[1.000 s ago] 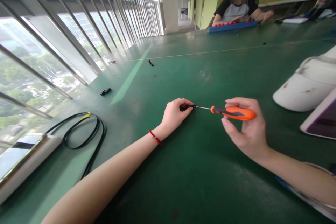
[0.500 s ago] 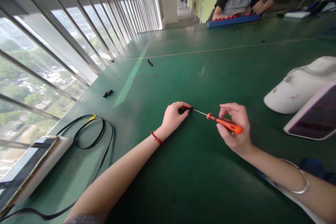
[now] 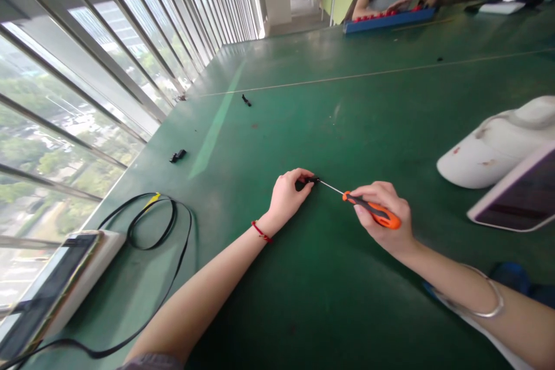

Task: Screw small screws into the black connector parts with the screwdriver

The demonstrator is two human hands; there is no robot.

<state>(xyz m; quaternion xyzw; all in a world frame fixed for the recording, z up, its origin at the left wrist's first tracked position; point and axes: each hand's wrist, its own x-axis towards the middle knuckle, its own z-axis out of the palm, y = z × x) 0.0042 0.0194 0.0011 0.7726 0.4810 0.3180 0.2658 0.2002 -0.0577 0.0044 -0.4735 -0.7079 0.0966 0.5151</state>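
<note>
The black part (image 3: 312,180) is pinched by the left hand (image 3: 288,193) and met by the screwdriver (image 3: 373,212), closely gripped in the right hand (image 3: 392,237); how much turning is done cannot be told.

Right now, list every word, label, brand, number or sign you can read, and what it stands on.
No text can be read.
Yellow tag on the black cable: too small to tell.
Marks on the white object: too blurred to make out.
Orange and black screwdriver: no legible lettering.

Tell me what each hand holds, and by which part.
Right hand: orange-and-black screwdriver, by its handle. Left hand: small black part, pinched; exact spot unclear.
</note>
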